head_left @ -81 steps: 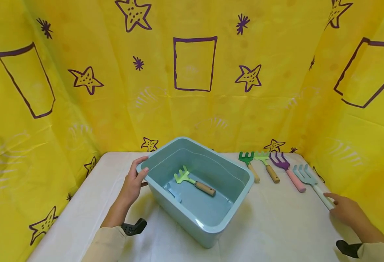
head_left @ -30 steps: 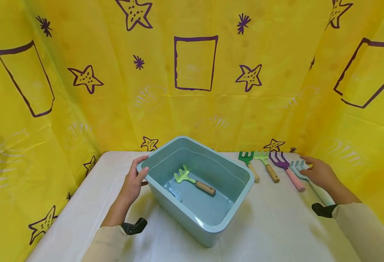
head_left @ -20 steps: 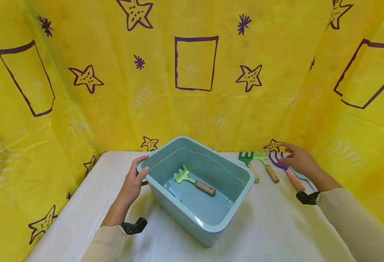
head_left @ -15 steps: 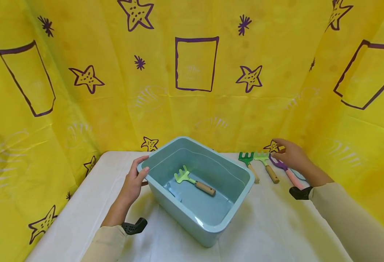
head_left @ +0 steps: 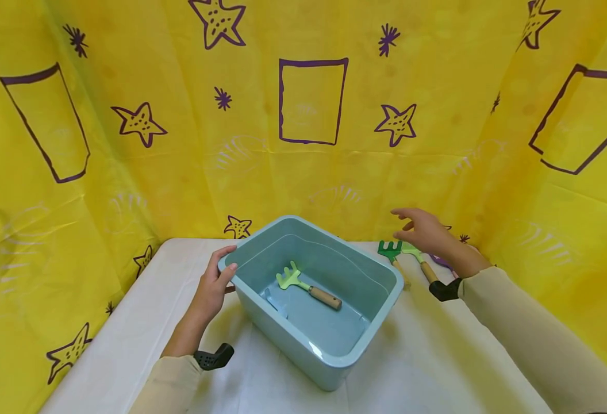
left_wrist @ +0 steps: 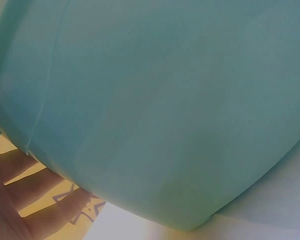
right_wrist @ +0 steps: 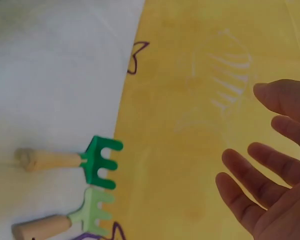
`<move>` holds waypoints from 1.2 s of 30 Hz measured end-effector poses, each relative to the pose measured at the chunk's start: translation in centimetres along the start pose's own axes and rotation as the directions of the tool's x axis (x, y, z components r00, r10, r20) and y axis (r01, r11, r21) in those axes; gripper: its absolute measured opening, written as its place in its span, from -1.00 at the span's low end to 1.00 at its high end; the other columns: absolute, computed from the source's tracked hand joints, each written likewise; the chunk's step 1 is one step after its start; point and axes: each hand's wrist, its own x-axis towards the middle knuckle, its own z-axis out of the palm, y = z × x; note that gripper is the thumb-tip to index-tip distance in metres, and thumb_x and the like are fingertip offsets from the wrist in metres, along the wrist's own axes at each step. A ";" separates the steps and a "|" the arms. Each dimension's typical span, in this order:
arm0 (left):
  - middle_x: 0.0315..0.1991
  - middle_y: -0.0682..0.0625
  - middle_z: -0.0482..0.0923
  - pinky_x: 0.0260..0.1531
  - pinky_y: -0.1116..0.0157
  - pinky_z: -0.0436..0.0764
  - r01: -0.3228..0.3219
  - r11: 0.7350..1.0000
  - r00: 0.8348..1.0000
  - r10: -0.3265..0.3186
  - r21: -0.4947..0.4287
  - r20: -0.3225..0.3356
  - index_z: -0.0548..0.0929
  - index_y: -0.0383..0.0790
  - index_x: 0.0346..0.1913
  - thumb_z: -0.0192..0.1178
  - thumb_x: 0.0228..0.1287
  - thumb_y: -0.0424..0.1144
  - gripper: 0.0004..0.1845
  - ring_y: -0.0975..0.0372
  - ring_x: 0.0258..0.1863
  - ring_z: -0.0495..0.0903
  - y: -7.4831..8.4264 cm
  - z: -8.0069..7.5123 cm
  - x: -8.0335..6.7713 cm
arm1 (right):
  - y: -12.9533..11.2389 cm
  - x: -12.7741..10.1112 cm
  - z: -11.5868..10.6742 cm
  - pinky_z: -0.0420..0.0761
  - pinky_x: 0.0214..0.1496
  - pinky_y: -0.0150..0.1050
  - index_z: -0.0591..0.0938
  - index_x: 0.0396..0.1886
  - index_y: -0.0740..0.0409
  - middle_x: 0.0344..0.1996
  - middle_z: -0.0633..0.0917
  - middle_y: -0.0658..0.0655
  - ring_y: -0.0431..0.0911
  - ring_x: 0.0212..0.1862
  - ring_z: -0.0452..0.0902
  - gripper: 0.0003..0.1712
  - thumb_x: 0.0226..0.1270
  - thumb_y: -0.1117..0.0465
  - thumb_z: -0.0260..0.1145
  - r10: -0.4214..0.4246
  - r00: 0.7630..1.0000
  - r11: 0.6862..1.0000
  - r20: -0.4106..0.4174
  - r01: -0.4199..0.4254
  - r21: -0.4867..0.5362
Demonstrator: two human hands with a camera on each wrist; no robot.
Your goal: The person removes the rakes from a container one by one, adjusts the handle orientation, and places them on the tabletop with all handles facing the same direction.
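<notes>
Left hand [head_left: 211, 290] clamped on blue tub [head_left: 293, 348] at its rim, light-green rake [head_left: 312, 290] inside; uneven tug could swivel the tub. Farther off, right hand [head_left: 427, 233] hovers, fingers apart, near dark-green rake [right_wrist: 67, 160] on table [head_left: 412, 356]; low sweep could skew it.

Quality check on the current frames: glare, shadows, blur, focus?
Head: mostly crisp, one bright glare spot on the near rim of the blue bin, soft shadow on the white table beside the right sleeve; left wrist: dim and soft, the bin filling most of the frame almost featureless; right wrist: slightly hazy, the dark green rake blurred at its handle end.
</notes>
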 end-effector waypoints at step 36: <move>0.43 -0.19 0.18 0.04 -0.22 0.47 0.030 1.000 0.999 -0.030 0.000 0.012 0.12 0.08 0.45 -0.10 0.53 -0.09 -0.49 -0.19 0.27 0.32 1.3 0.1 -0.5 | -11.6 6.1 3.4 0.53 0.13 -0.03 0.48 0.31 0.11 0.19 0.52 0.20 0.08 0.13 0.48 -0.42 0.31 0.14 0.35 -0.249 0.938 0.968 0.243 0.250 0.025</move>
